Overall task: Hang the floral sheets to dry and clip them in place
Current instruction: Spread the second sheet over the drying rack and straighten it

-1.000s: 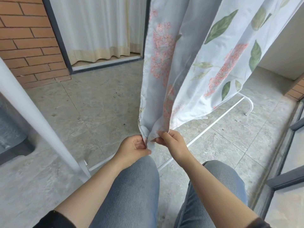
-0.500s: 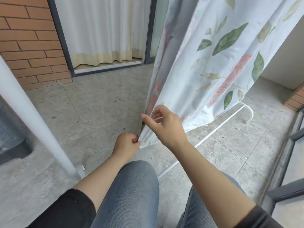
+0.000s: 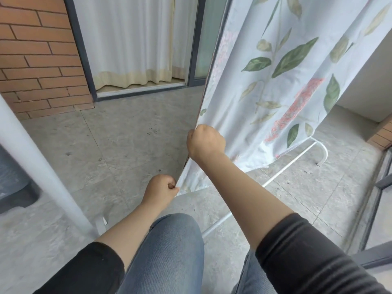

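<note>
A pale blue floral sheet (image 3: 275, 85) with green leaves and pink blooms hangs down from above the frame, its top hidden. My left hand (image 3: 162, 188) pinches the sheet's bottom corner low over the floor. My right hand (image 3: 205, 143) is a fist gripping the sheet's near side edge higher up, so the edge runs taut between both hands. No clips are in view.
The drying rack's thick white post (image 3: 40, 166) slants at the left and its thin white base rail (image 3: 275, 179) runs under the sheet. A brick wall (image 3: 38, 56) and a curtained glass door (image 3: 135, 43) stand behind. A dark bin (image 3: 14, 183) sits at far left.
My right hand has slid up the sheet's edge from the bottom corner and closed into a fist. My left hand kept its pinch on the corner. The sheet's folds have spread flatter.
</note>
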The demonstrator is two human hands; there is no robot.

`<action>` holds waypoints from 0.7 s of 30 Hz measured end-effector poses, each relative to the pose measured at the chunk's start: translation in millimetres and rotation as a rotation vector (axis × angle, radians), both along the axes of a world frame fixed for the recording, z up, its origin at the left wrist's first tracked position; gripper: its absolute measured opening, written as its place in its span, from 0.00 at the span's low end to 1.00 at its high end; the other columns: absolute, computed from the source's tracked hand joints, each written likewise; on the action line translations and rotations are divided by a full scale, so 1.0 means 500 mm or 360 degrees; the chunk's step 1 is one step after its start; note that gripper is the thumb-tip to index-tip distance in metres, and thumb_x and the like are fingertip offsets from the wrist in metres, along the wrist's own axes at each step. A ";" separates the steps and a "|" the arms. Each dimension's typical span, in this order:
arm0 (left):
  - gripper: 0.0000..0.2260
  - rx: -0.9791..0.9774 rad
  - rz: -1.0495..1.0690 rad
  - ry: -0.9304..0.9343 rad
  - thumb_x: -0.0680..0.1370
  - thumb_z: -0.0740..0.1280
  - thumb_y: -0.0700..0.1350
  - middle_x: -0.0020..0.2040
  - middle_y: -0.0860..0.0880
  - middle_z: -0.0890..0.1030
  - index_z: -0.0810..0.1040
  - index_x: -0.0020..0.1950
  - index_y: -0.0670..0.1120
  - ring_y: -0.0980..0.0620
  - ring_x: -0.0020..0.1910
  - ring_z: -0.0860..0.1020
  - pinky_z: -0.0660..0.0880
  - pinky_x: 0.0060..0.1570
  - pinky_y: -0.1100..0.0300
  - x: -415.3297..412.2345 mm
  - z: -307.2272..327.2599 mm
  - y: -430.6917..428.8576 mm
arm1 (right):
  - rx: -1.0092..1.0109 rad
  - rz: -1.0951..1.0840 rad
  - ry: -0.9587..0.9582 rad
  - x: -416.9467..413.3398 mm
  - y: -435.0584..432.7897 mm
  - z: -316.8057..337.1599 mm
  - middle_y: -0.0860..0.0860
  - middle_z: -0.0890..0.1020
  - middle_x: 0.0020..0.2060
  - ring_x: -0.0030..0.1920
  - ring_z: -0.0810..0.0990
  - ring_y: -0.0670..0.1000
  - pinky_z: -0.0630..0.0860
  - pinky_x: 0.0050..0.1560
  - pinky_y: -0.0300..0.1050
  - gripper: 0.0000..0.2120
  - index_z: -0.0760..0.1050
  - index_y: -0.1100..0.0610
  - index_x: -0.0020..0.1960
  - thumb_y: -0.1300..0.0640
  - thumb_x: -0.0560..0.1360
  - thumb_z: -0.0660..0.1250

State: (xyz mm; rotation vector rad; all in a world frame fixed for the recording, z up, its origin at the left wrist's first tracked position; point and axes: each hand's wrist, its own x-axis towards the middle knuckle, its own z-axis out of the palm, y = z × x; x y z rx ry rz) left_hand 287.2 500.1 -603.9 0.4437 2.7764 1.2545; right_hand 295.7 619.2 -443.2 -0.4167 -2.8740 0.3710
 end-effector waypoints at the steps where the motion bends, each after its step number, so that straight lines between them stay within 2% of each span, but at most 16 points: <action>1: 0.12 0.0000 0.0014 -0.0010 0.69 0.70 0.37 0.28 0.48 0.77 0.73 0.27 0.45 0.50 0.31 0.74 0.69 0.32 0.61 0.000 0.002 0.002 | 0.0002 -0.0003 -0.0004 0.004 0.004 0.000 0.52 0.71 0.40 0.41 0.70 0.56 0.64 0.41 0.44 0.12 0.67 0.58 0.41 0.56 0.81 0.51; 4: 0.09 0.0060 0.0096 -0.0058 0.70 0.70 0.37 0.31 0.42 0.77 0.75 0.31 0.40 0.46 0.32 0.74 0.68 0.32 0.57 -0.002 0.010 0.011 | -0.0103 -0.0015 -0.0040 0.006 0.025 0.011 0.53 0.70 0.40 0.41 0.69 0.57 0.64 0.42 0.45 0.16 0.63 0.59 0.36 0.55 0.81 0.51; 7: 0.09 0.0113 0.0256 -0.0051 0.73 0.72 0.44 0.33 0.48 0.78 0.76 0.36 0.42 0.48 0.36 0.77 0.72 0.37 0.56 0.008 0.032 0.018 | -0.0530 0.0061 -0.0072 -0.008 0.050 0.011 0.55 0.74 0.42 0.46 0.74 0.61 0.72 0.43 0.50 0.14 0.67 0.61 0.41 0.51 0.78 0.55; 8: 0.11 0.0122 0.0310 -0.0038 0.73 0.73 0.47 0.34 0.50 0.78 0.76 0.37 0.42 0.48 0.37 0.77 0.74 0.38 0.55 0.014 0.040 0.019 | -0.0783 0.0107 -0.0108 -0.005 0.058 0.010 0.55 0.77 0.47 0.52 0.77 0.61 0.76 0.48 0.53 0.15 0.71 0.60 0.47 0.47 0.76 0.58; 9: 0.12 0.0120 0.0320 -0.0006 0.72 0.73 0.49 0.33 0.50 0.78 0.75 0.36 0.43 0.49 0.36 0.77 0.74 0.38 0.55 0.021 0.046 0.020 | -0.1024 0.0148 -0.0151 0.004 0.064 0.010 0.53 0.77 0.57 0.60 0.76 0.58 0.76 0.56 0.55 0.22 0.72 0.59 0.59 0.43 0.73 0.61; 10: 0.13 0.0120 0.0282 0.0018 0.72 0.73 0.50 0.32 0.50 0.77 0.75 0.35 0.44 0.50 0.34 0.76 0.73 0.37 0.55 0.030 0.052 0.023 | -0.1194 0.0159 -0.0195 0.017 0.072 0.006 0.51 0.73 0.65 0.65 0.73 0.54 0.73 0.63 0.55 0.31 0.66 0.56 0.70 0.41 0.72 0.64; 11: 0.13 0.0131 0.0216 0.0030 0.72 0.73 0.50 0.31 0.51 0.77 0.75 0.34 0.44 0.51 0.33 0.76 0.72 0.35 0.56 0.039 0.057 0.032 | -0.1320 0.0170 -0.0195 0.030 0.086 -0.003 0.50 0.68 0.70 0.66 0.71 0.53 0.72 0.66 0.55 0.36 0.60 0.55 0.75 0.41 0.73 0.65; 12: 0.13 0.0172 0.0159 0.0023 0.72 0.73 0.49 0.30 0.51 0.77 0.75 0.33 0.45 0.52 0.32 0.75 0.71 0.33 0.59 0.047 0.063 0.039 | -0.1361 0.0170 -0.0147 0.044 0.099 -0.010 0.50 0.69 0.70 0.64 0.72 0.52 0.72 0.66 0.55 0.33 0.60 0.55 0.75 0.43 0.75 0.65; 13: 0.12 0.0232 0.0117 0.0013 0.72 0.73 0.49 0.30 0.52 0.77 0.76 0.34 0.45 0.54 0.32 0.75 0.70 0.32 0.63 0.055 0.068 0.045 | -0.1339 0.0168 -0.0058 0.057 0.114 -0.019 0.50 0.72 0.68 0.61 0.75 0.52 0.74 0.64 0.55 0.27 0.65 0.55 0.73 0.47 0.77 0.64; 16: 0.07 0.0371 0.0015 0.0027 0.73 0.73 0.46 0.32 0.54 0.79 0.80 0.37 0.45 0.58 0.33 0.76 0.71 0.33 0.68 0.074 0.088 0.081 | -0.1296 0.0094 0.0175 0.106 0.173 -0.041 0.52 0.83 0.52 0.53 0.82 0.53 0.78 0.56 0.53 0.13 0.78 0.57 0.60 0.59 0.78 0.62; 18: 0.05 0.0410 -0.0067 0.0051 0.73 0.71 0.45 0.33 0.53 0.79 0.80 0.39 0.44 0.57 0.32 0.76 0.73 0.35 0.64 0.084 0.102 0.116 | -0.1304 0.0006 0.0250 0.141 0.217 -0.055 0.53 0.85 0.46 0.47 0.84 0.52 0.80 0.52 0.50 0.11 0.80 0.59 0.55 0.62 0.77 0.60; 21: 0.03 0.0451 -0.0223 0.0056 0.74 0.71 0.46 0.36 0.53 0.80 0.81 0.43 0.46 0.58 0.33 0.76 0.74 0.36 0.66 0.106 0.129 0.186 | -0.1279 -0.0161 0.0331 0.185 0.275 -0.063 0.52 0.85 0.44 0.44 0.84 0.49 0.80 0.50 0.46 0.11 0.80 0.59 0.53 0.62 0.77 0.60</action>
